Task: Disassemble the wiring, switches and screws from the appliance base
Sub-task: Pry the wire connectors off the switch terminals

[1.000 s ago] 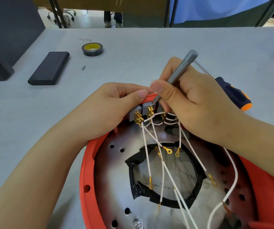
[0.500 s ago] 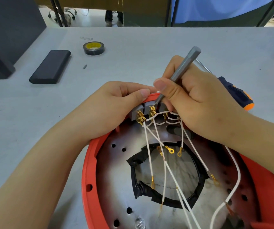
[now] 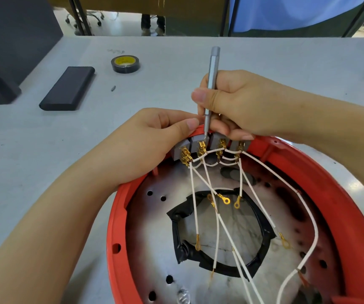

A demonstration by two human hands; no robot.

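The red appliance base (image 3: 119,216) lies open side up in front of me, with a metal plate and a black-rimmed hole inside. A row of grey switches (image 3: 198,142) sits at its far rim, with gold terminals and white wires (image 3: 218,220) fanning toward me. My left hand (image 3: 146,145) grips the rim and the leftmost switches, thumb on top. A slim grey screwdriver (image 3: 211,84) stands nearly upright in the grip of my right hand (image 3: 238,104), its tip down between the switches.
On the grey table (image 3: 286,62) behind the base lie a black tape roll with a yellow core (image 3: 125,64), a flat black block (image 3: 68,91) and a small loose bit (image 3: 113,88). A dark box (image 3: 5,47) stands at the far left. Chairs and legs show beyond the table.
My right hand has swung the grey screwdriver from a rightward lean to almost vertical. The orange-handled screwdriver seen behind it earlier is now out of sight. My left hand stays on the rim.
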